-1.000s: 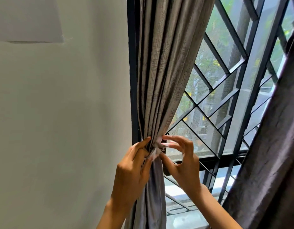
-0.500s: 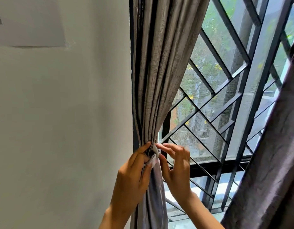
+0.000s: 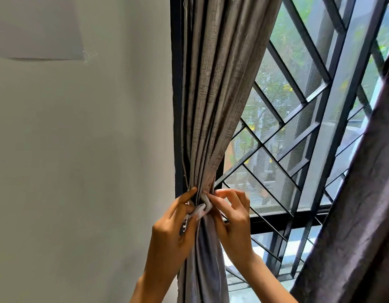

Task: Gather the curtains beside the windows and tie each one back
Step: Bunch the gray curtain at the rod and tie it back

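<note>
Grey curtain (image 3: 213, 95) (bunched tight) with both hands, left hand (image 3: 171, 232) and right hand (image 3: 233, 224), pinching its pale tie (image 3: 201, 211).

Plain pale wall (image 3: 79, 149) fills the left, with a sheet of paper (image 3: 36, 27) stuck high up. Right: window with black frame (image 3: 177, 84) and dark metal grille (image 3: 298, 119) of crossing diagonal bars. Daylight through the glass; green trees (image 3: 274, 84) far outside.

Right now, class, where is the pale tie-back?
In the head view, lower centre: the pale tie-back wraps the gathered grey curtain, pinched between the left hand and right hand.
</note>
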